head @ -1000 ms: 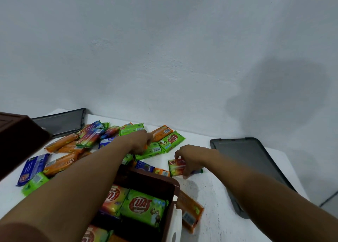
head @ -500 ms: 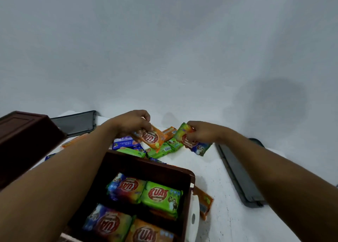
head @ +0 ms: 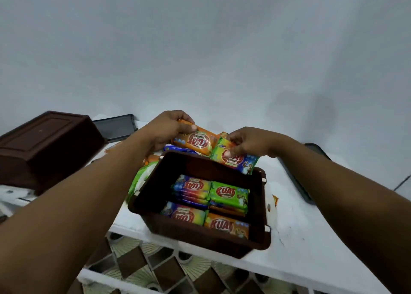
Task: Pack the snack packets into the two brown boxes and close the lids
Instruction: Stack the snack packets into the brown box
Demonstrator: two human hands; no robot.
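There, at the middle of the view, the open brown box (head: 200, 207) sat on the white counter (head: 295, 245) with four stacks of snack packets (head: 210, 202) filling its right part, its left part bare. At twelve o'clock from the box, just above its far rim, the left hand (head: 171, 128) pinched an orange packet (head: 195, 141) by its top edge, and the right hand (head: 246, 141) gripped a green packet (head: 233, 159) that touched the orange one and overhung the rim. At ten o'clock stood the second brown box (head: 46, 145), lid shut, close to the left forearm. Behind it lay a dark tray (head: 115, 128), and at three o'clock a second dark tray (head: 304, 182), partly hidden by the right forearm. Loose packets (head: 142, 178) at nine to eleven o'clock pressed against the open box's wall, mostly hidden by the left forearm and hand. At six o'clock, past the counter's near edge, a patterned tiled floor (head: 142, 269) showed.
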